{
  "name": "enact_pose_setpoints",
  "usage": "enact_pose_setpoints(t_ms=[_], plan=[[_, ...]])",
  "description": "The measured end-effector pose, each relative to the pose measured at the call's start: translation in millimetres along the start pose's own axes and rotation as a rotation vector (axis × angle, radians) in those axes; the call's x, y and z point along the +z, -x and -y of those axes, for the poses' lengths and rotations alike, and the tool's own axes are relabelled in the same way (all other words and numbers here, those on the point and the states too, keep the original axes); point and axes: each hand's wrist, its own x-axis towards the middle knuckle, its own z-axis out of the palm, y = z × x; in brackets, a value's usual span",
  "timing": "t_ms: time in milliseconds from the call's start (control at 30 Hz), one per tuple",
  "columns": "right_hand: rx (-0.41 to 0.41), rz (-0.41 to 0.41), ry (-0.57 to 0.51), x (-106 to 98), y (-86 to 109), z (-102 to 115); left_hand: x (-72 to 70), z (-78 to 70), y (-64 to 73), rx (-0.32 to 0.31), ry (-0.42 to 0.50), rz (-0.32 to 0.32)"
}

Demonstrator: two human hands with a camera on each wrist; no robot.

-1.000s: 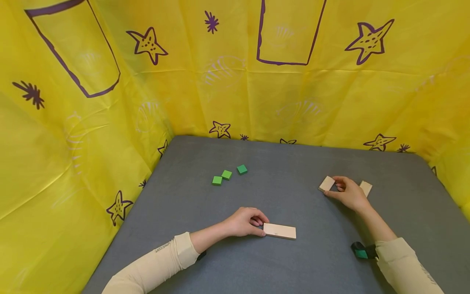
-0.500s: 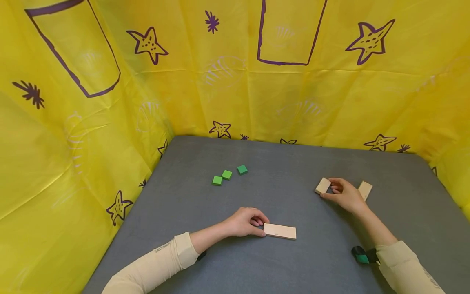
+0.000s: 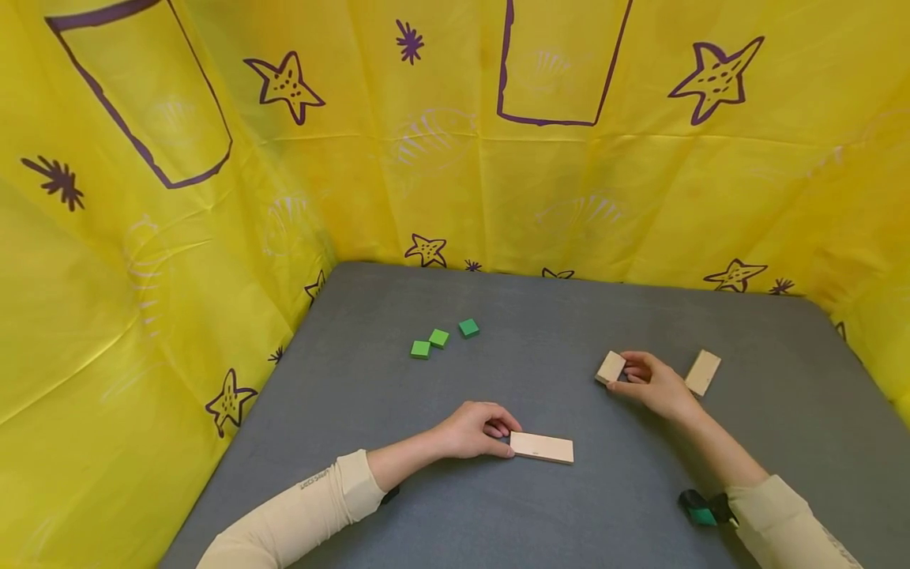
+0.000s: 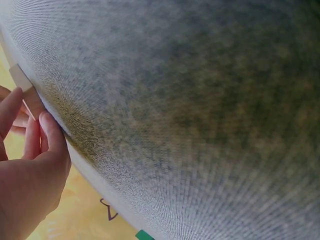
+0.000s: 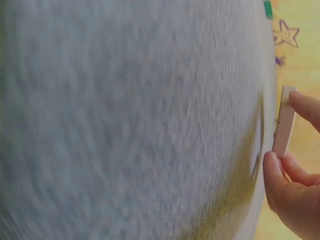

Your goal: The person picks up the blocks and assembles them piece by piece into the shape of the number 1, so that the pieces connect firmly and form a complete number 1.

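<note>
In the head view my left hand (image 3: pixel 472 429) pinches the left end of a flat, pale wooden block (image 3: pixel 542 447) lying on the grey table. Thumb and fingers hold that wooden block (image 4: pixel 27 91) at the edge of the left wrist view too. Farther right, my right hand (image 3: pixel 659 386) grips a second wooden block (image 3: pixel 611 368) by its right side, part of it behind the fingers. The right wrist view has this block (image 5: pixel 285 122) between thumb and fingertips. A third wooden block (image 3: pixel 702 373) lies just beyond the right hand, apart from it.
Several small green tiles lie at the back left, two lighter ones (image 3: pixel 421 349) close together and a darker tile (image 3: pixel 468 328) to their right. Yellow patterned cloth (image 3: pixel 483 182) walls the grey table (image 3: pixel 554 316) at the back and sides.
My right hand has moved left and slightly nearer with its wooden block, uncovering more of the third block. The left hand and its block have stayed in place.
</note>
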Motion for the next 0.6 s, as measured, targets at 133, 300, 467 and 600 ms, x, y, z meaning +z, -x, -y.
enact_pose_setpoints(t_ms=[133, 300, 467, 600], plan=[[0.0, 0.004, -0.005, 6, 3.0, 6, -0.2, 0.3, 0.8, 0.013, 0.003, -0.002], [-0.011, 0.011, 0.001, 14, 6.9, 14, 0.0, 0.5, 0.6, 0.017, 0.0, -0.005], [-0.028, 0.039, -0.024, 24, 10.5, 22, 0.2, -0.6, 0.2, 0.007, -0.006, -0.004], [-0.039, 0.066, -0.037, 30, 12.6, 25, 0.7, -0.1, 0.4, -0.008, -0.008, -0.004]])
